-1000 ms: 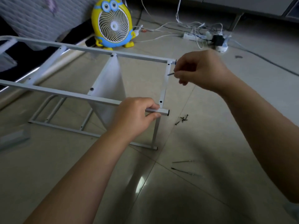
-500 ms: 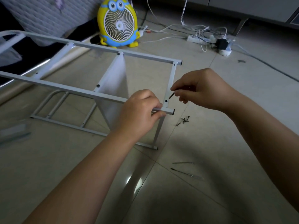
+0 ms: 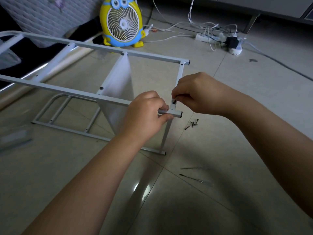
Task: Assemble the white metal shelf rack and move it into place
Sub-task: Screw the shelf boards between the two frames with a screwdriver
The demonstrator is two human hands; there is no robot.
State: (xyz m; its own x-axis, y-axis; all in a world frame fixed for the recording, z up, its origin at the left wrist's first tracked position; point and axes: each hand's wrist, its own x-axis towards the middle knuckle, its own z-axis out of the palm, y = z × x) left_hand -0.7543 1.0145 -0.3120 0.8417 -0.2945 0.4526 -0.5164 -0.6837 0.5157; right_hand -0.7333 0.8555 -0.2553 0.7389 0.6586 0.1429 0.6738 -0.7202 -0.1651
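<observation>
Nearest you, on the tiled floor (image 3: 67,167): two thin dark tools (image 3: 193,178), lying right of centre, their type unclear. Next: your left hand (image 3: 145,116), fingers curled round the near rail of the white metal rack (image 3: 50,87), gripping it just short of its capped right end. Right of that end: a small heap of loose dark screws (image 3: 192,123) on the floor. Just beyond: your right hand (image 3: 194,94), fingertips pinching a dark screw (image 3: 174,101) at a hole in the end crosspiece, where it meets the near rail. The rack itself lies on its side across the left and middle of the floor, one white shelf panel (image 3: 118,89) fixed between its rails. Far: a yellow and blue cartoon fan (image 3: 121,22), upright. Far right: a power strip (image 3: 201,37) with tangled white cables.
</observation>
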